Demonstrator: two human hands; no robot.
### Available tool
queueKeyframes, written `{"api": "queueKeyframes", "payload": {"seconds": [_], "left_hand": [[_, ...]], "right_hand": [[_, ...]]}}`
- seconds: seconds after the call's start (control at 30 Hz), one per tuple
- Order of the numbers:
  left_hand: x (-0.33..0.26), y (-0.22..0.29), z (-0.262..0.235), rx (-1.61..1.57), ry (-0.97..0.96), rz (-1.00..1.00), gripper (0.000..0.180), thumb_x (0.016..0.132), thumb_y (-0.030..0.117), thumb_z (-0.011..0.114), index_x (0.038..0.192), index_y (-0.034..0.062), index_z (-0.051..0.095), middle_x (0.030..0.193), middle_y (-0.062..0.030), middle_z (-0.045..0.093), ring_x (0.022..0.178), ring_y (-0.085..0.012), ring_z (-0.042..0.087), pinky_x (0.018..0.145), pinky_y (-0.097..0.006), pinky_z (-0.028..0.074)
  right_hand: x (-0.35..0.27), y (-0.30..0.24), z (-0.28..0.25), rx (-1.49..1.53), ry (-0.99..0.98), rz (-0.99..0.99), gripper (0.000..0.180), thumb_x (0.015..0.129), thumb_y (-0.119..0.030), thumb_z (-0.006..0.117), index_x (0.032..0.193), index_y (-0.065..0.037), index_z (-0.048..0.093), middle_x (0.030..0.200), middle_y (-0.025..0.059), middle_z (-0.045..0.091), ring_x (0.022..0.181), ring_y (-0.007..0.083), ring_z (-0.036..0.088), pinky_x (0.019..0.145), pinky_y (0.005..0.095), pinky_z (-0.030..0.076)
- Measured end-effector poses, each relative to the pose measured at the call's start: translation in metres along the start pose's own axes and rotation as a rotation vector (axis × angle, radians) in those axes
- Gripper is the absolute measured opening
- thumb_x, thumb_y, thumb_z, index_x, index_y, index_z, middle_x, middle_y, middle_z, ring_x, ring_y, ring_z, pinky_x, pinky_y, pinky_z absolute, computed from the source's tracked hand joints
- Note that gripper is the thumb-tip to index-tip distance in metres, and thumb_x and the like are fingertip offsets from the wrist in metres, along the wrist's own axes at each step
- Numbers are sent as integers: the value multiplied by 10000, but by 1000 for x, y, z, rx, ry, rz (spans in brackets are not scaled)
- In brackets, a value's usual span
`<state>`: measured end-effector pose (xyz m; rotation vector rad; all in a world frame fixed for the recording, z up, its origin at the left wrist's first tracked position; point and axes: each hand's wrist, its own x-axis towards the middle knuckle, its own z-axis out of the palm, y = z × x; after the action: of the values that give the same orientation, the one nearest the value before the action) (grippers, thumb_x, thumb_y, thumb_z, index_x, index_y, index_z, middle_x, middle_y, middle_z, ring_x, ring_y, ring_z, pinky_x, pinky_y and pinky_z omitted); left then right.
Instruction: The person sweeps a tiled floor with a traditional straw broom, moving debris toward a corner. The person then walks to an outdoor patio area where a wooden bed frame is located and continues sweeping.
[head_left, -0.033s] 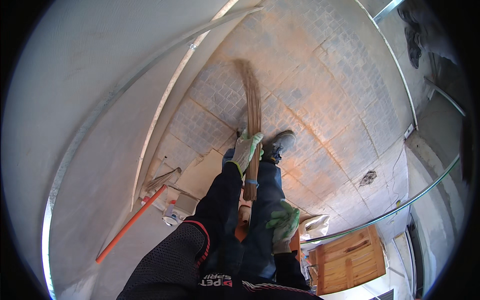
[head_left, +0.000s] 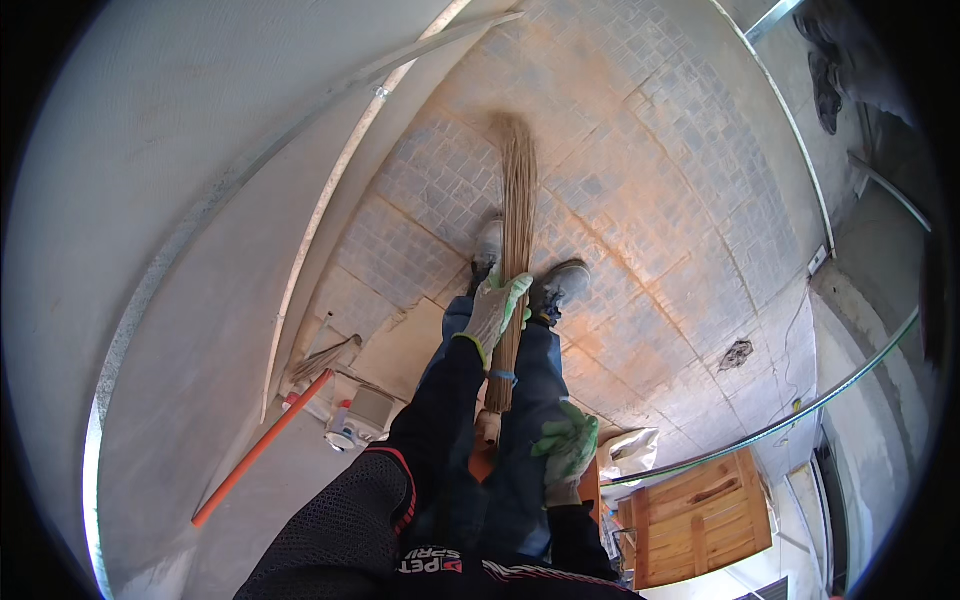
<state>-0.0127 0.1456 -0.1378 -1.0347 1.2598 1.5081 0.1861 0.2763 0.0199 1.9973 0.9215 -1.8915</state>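
My left hand [head_left: 496,312], in a grey and green work glove, is wrapped round a stick broom [head_left: 517,205], a bundle of thin brown twigs. A blue band ties the bundle below that hand, near its butt end. The far tips touch the dusty tiled floor [head_left: 640,200] ahead of my shoes and look blurred. Against my right thigh rests my right hand [head_left: 567,450], gloved the same way, holding nothing, with its fingers apart. My left shoe [head_left: 489,240] and right shoe [head_left: 562,287] stand either side of the broom.
On the left, a grey wall carries a long metal strip. Near it lie an orange pipe [head_left: 262,447] and a grey-white container [head_left: 360,418]. To the right are a white bag [head_left: 630,453], a wooden panelled piece [head_left: 705,520], a green hose [head_left: 840,388] and a dark clump [head_left: 736,355].
The broom's tips have swept to the right and the bundle looks straighter. My left hand has shifted slightly with it. More of my left shoe shows; my right hand stays put.
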Motion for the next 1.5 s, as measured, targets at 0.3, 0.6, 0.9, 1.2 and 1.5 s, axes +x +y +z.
{"api": "queueKeyframes", "payload": {"seconds": [0.3,0.6,0.9,1.2,1.5], "left_hand": [[5,34,-38,-77,274,74,459,953,297,752,1321,87,575,800,-33,630,577,-132,631,469,-263,525],[-13,3,-50,21,318,64,594,955,219,748,1469,61,494,795,-28,617,542,-113,587,457,-263,494],[16,12,-50,246,172,128,293,935,296,785,1074,96,622,711,-23,606,507,-125,593,435,-276,471],[47,69,-95,518,209,179,385,943,351,765,1156,72,607,702,-1,563,534,-94,544,481,-288,474],[25,64,-134,524,455,152,464,961,330,726,1320,64,603,671,-5,576,568,-131,576,510,-318,463]], "right_hand": [[3,-4,2,-9,-22,-80,702,1082,-585,360,1288,31,626,732,108,666,450,206,571,439,371,522],[6,-8,-4,28,-21,-81,697,1075,-581,385,1283,37,630,751,123,682,446,204,576,426,351,515],[9,-7,-14,-38,-9,-60,677,1092,-533,380,1297,65,621,807,172,710,490,211,619,462,351,547],[10,-2,-14,12,-43,-97,692,1083,-547,395,1302,72,612,797,163,704,489,206,621,445,335,541],[9,-7,-12,11,-30,-70,688,1091,-537,381,1298,77,612,788,165,703,469,206,611,447,340,542]]}}
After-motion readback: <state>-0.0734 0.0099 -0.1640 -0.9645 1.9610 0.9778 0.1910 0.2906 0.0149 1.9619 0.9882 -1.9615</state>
